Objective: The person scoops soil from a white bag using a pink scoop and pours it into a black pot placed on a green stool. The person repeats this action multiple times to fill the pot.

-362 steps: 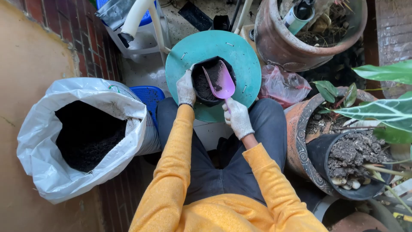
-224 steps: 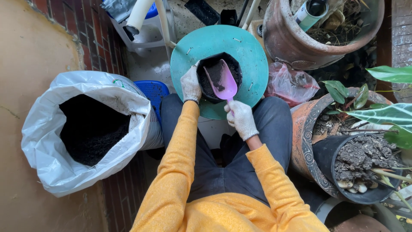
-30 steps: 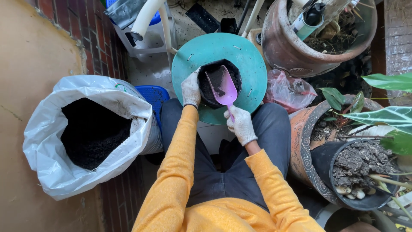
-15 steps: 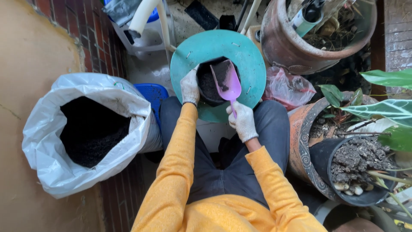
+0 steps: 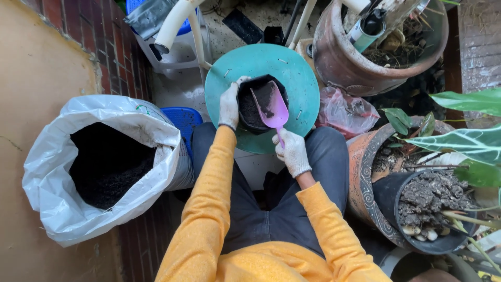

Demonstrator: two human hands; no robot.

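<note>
A small black pot (image 5: 249,121) holding dark soil stands on a round teal board (image 5: 300,89) across my knees. My left hand (image 5: 229,102), in a white glove, grips the pot's left rim. My right hand (image 5: 292,150), also gloved, is closed on the handle of a purple plastic scoop (image 5: 271,108). The scoop's blade lies over the pot's mouth with some soil on it.
A large white sack (image 5: 78,172) of dark soil stands open at my left against a brick wall (image 5: 88,36). A big clay pot (image 5: 365,57) sits ahead to the right. A black pot of clumpy soil (image 5: 433,209) and green leaves (image 5: 459,141) crowd the right side.
The scoop has tipped and shifted slightly inside the pot over the last second. My left hand has stayed on the pot's rim.
</note>
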